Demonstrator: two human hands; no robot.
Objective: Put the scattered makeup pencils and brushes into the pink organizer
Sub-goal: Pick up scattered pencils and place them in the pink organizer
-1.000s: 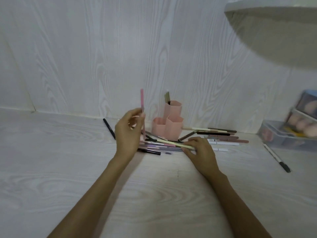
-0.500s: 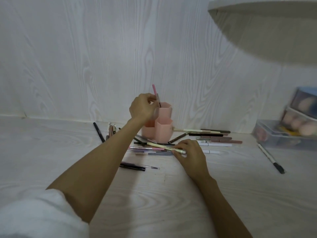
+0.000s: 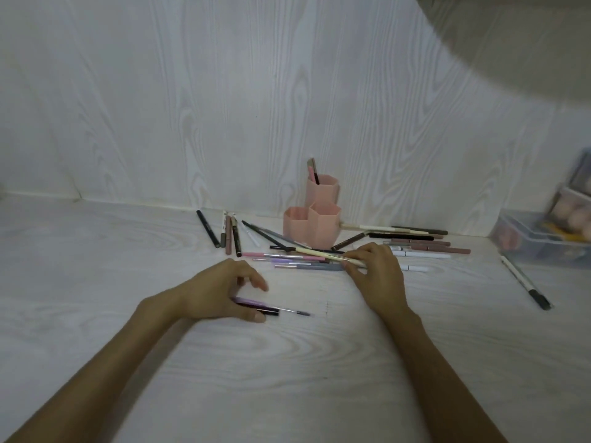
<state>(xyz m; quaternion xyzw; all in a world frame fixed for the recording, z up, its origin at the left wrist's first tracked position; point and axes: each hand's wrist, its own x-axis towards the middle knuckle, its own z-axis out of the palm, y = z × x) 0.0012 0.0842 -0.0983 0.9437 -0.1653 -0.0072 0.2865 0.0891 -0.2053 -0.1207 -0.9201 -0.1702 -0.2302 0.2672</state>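
- Curling over the white wood-grain table (image 3: 319, 378), the left hand (image 3: 220, 290) has its thumb and fingers half-bent around a purple-and-black spoolie wand (image 3: 271, 308) lying flat; the thumb tip touches it, but whether it is truly gripped I cannot tell.
- The right hand (image 3: 377, 276) pinches one end of a cream pencil (image 3: 323, 254), which slants across the pile in front of the organizer.
- The pink organizer (image 3: 315, 223), three hexagonal tubes, stands near the wall; its tallest rear tube holds a pink pencil (image 3: 311, 172) and a dark brush (image 3: 315, 171), both upright.
- Scattered pencils lie on both sides: a dark group (image 3: 228, 233) to the left, a brown, black and white group (image 3: 422, 244) to the right.
- A white pen with a dark cap (image 3: 526, 282) lies well apart at the right, near a clear plastic box (image 3: 540, 241).
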